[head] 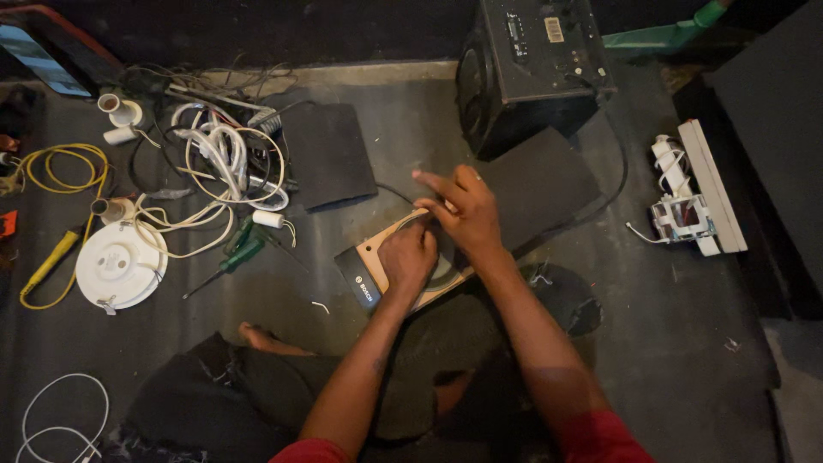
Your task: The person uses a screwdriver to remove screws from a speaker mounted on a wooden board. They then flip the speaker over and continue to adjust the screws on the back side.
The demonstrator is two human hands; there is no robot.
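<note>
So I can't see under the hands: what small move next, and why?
Probably lift the right hand slightly while the left hand presses on the tan panel. Both hands cover the panel's round opening and the thin wire there, hiding where it runs.

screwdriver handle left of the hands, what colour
Green, seen in the head view: the screwdriver lies on the floor.

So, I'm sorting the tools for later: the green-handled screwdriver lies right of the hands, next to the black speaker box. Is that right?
No. In the head view the green-handled screwdriver lies left of the hands, beside the white cables, not next to the black speaker box.
</note>
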